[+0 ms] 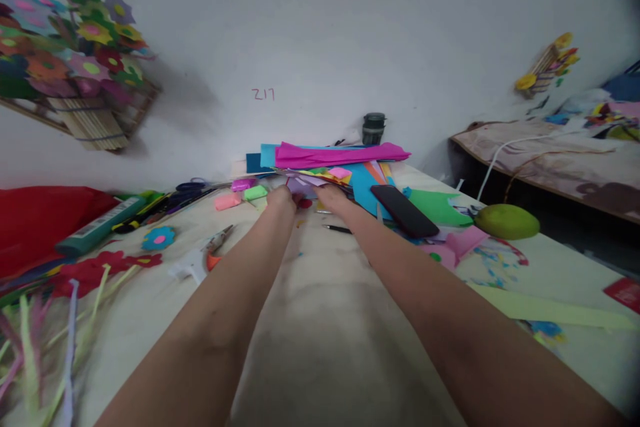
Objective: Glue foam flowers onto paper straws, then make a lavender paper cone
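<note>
Both arms stretch straight forward across the desk [310,333], and the hands meet the front of a heap of coloured paper near the wall. The lilac paper [301,184] lies between the left hand [281,199] and the right hand [331,197], just past the wrists and level with the fingers, close to both. Its longer side seems to run crosswise, from left to right, with the right end tipped slightly towards the person; blur keeps its exact outline from showing. The left fingers point away and are hidden behind the back of the hand, so I cannot tell whether they pinch the paper or only touch it. The right fingers reach inward, to the left, at the paper's near edge; whether they are spread or pressed together I cannot tell either.

Behind the hands, a magenta sheet [343,155] lies on top of the heap, its long axis crosswise. Left of the left hand sit a green packet [255,193], a pink packet [227,201] and a purple packet [243,185]. A black pen [338,229] lies nearer the person, by the right forearm, and a dark phone [404,211] lies right of the right hand, slanting from far left to near right
</note>
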`<state>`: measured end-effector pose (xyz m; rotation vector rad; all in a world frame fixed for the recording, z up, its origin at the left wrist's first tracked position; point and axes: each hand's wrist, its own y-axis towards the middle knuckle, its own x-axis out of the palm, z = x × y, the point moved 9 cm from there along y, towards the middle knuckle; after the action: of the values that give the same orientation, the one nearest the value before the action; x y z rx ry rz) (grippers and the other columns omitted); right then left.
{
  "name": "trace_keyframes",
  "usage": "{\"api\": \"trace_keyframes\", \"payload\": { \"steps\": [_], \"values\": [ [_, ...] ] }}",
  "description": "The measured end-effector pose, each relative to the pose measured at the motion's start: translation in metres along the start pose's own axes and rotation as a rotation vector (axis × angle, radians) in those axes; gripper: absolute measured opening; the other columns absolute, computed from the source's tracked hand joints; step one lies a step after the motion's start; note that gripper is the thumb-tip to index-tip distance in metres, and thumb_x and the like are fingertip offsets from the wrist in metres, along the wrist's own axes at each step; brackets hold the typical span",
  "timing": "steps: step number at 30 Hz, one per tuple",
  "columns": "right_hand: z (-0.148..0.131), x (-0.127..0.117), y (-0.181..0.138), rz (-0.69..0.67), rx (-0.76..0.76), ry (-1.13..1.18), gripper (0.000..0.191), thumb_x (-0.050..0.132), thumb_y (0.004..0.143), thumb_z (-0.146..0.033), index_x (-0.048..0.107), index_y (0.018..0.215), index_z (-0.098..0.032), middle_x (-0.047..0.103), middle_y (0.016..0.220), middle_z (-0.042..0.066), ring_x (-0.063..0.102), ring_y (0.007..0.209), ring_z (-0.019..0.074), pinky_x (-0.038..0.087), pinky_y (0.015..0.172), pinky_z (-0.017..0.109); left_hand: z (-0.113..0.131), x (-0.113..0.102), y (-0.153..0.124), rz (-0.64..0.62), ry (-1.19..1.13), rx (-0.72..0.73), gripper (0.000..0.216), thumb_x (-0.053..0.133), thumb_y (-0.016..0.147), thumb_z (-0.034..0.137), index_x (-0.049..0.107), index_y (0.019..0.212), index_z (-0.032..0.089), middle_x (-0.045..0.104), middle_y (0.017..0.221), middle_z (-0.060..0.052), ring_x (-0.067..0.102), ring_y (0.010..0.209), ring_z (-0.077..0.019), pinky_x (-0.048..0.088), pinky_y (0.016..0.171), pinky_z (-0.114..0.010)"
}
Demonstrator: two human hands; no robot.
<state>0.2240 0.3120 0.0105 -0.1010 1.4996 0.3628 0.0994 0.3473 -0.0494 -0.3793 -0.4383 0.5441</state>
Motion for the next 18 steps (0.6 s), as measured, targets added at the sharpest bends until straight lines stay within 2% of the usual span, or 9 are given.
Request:
{"api": "trace_keyframes", "payload": {
  "steps": [3, 8, 18],
  "values": [
    [0.001, 0.000, 0.001, 0.011, 0.010, 0.006, 0.045, 0.028, 0.088, -0.007, 0.048, 0.127, -0.014, 0.060, 0.116, 0.015, 0.057, 0.106, 0.0225, 0.042, 0.090, 0.034, 0.002, -0.006, -0.004, 0.035, -0.018, 0.014, 0.016, 0.048, 0.079, 0.014, 0.050, 0.095, 0.013, 0.051, 0.072, -0.005, 0.055, 0.057, -0.0149, 0.048, 0.050, -0.028],
    [0.002, -0.001, 0.002, 0.014, 0.027, 0.025, 0.046, 0.029, 0.087, -0.007, 0.046, 0.129, -0.013, 0.060, 0.115, 0.016, 0.058, 0.105, 0.0229, 0.042, 0.089, 0.034, 0.001, -0.009, -0.004, -0.007, 0.001, -0.002, 0.010, 0.044, 0.081, 0.013, 0.051, 0.087, 0.011, 0.051, 0.067, -0.005, 0.056, 0.055, -0.0156, 0.048, 0.049, -0.028],
    [0.003, -0.002, 0.000, 0.023, 0.033, 0.034, 0.048, 0.029, 0.086, -0.006, 0.043, 0.131, -0.015, 0.060, 0.116, 0.014, 0.058, 0.105, 0.0222, 0.043, 0.088, 0.033, 0.001, -0.022, -0.013, 0.002, -0.018, -0.021, 0.012, 0.043, 0.082, 0.013, 0.049, 0.092, 0.016, 0.052, 0.074, -0.006, 0.058, 0.056, -0.0154, 0.049, 0.044, -0.024]
  ]
}}
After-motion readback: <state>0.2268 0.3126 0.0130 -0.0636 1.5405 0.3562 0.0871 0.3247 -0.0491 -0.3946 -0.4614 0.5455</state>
